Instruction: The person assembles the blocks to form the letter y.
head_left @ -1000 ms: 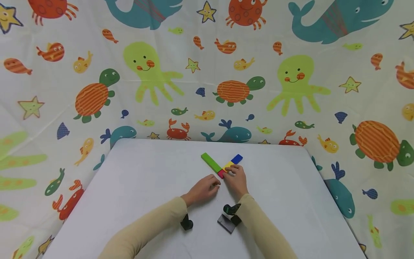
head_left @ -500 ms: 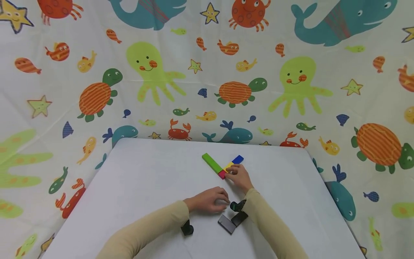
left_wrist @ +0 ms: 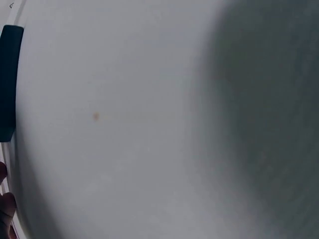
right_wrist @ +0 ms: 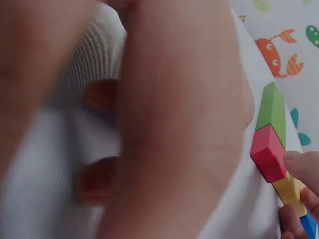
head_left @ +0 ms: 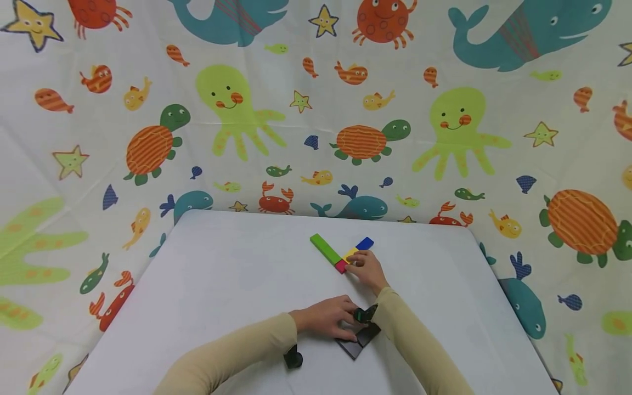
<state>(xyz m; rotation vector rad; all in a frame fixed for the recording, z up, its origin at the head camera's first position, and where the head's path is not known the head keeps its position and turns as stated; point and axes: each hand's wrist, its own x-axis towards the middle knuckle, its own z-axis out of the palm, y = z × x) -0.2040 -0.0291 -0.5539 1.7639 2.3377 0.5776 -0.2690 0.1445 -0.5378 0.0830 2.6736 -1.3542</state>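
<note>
My right hand (head_left: 367,271) rests at the corner of a V of coloured blocks, fingertips touching the red block (head_left: 340,266) and the yellow block (head_left: 350,254). A long green block (head_left: 325,248) and a blue block (head_left: 365,243) extend from that corner. In the right wrist view the thumb lies against the red block (right_wrist: 269,153), with other fingertips by the yellow block (right_wrist: 288,189). My left hand (head_left: 328,318) reaches over two dark blocks, its thumb overlapping the grey one (head_left: 351,349); the blacker one (head_left: 368,333) lies partly under its fingers. A dark block (left_wrist: 9,82) edges the left wrist view.
The white table (head_left: 237,274) reaches back to a hanging cloth (head_left: 306,115) printed with sea animals. Both forearms stretch in from the front, crossing close together near the dark blocks. My left hand fills much of the right wrist view.
My left hand has moved from beside the red block back toward the front, down over the dark blocks. My right hand stays at the coloured blocks, which have kept their arrangement.
</note>
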